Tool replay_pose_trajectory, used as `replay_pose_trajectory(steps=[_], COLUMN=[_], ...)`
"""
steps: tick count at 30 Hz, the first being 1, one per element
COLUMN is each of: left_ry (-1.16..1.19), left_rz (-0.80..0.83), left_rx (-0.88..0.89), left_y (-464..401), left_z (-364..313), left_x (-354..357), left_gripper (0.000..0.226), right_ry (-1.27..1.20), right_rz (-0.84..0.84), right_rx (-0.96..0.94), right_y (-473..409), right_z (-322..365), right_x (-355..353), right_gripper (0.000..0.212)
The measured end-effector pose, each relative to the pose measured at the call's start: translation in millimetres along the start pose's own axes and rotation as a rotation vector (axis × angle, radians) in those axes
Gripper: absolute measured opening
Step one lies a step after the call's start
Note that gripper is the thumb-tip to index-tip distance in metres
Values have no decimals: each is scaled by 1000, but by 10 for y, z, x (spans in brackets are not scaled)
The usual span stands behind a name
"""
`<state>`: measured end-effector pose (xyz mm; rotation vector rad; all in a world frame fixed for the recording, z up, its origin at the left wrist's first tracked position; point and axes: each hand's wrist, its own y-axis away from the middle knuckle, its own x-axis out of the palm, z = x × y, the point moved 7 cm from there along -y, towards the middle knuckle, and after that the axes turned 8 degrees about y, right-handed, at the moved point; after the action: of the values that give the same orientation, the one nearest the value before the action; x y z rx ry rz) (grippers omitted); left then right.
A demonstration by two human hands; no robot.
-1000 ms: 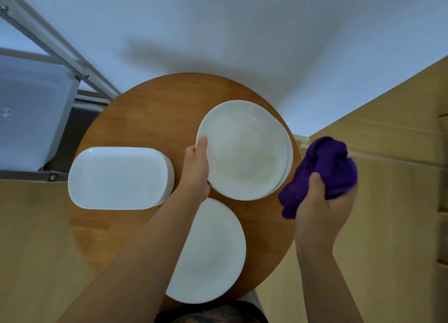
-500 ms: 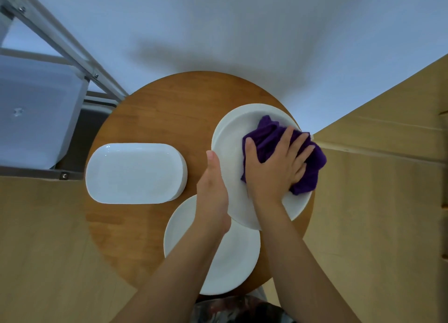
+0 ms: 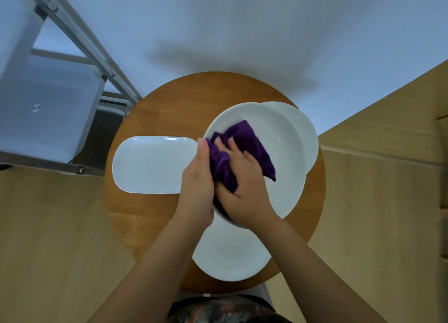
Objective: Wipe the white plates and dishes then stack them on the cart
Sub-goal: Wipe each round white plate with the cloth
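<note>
My left hand [image 3: 197, 184] grips the near-left rim of a round white plate [image 3: 283, 157] that is lifted and tilted above the round wooden table [image 3: 174, 104]. My right hand [image 3: 242, 187] presses a purple cloth [image 3: 244, 143] onto the left part of that plate, fingers curled over the bunched fabric. Another round white plate [image 3: 308, 133] peeks out behind it on the table. A third round plate [image 3: 230, 257] lies near me under my forearms. A white oblong dish [image 3: 150, 165] lies on the table's left side.
The metal-framed cart [image 3: 80, 41] with a white shelf [image 3: 43, 109] stands to the left of the table. A white wall lies beyond, and wooden flooring surrounds the table on both sides.
My right hand has dragged the purple cloth from the plate's right side to its left, close to my left hand. The held plate has shifted, uncovering a second plate behind it.
</note>
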<state>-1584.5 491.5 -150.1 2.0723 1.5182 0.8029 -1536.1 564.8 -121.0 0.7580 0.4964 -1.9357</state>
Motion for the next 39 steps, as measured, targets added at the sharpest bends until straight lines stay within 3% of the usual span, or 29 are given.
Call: replay_pose_trajectory(steps=[3,8,11,16,18,21,22,24,26,27,31,35,37,39], left_ry=[178,269,141,-93,-115,-134,-142,-155,-181,-209,-262,-235,-208,-137], left_rz=[-41,-73,-56,15,25,50,74,130,150,157,335,398,407,397], left_rx=[-92,-155,-129,-105,-129,-128,-125,-130,-161,-169,-252,-249,-195,-152], left_y=[63,184,147,233,313,375,390,412,442,454,597,730,736,762], left_z=[36,21,-194,-427,-421,-461,-492,-566,-631,-652,-620,-656,-710,-809], left_x=[-164,-312,-432,-529,-537,-540,-518,-457,-430,-438,-413,-403,-400,-414], left_gripper=[41,45,39,40,40,42,42,45,50,53,61,47,54,54], right_ry=[-50,47,220,580,501,-39,-138,-19,317,461,650,806,847,859], right_rz=[159,197,326,288,182,-226,-273,-90,225,321,297,284,253,204], right_rx=[29,-69,-134,-162,-99,195,218,70,-181,-289,-617,-858,-816,-641], right_y=[139,304,500,458,424,431,457,479,599,638,549,410,315,191], right_z=[76,247,174,-80,-19,153,246,526,720,762,940,977,933,848], right_x=[108,3,-84,-445,-521,-748,-747,-564,-225,-133,-210,-305,-397,-543], right_gripper=[59,48,56,55,35,15,17,35,62,64,55,54,56,59])
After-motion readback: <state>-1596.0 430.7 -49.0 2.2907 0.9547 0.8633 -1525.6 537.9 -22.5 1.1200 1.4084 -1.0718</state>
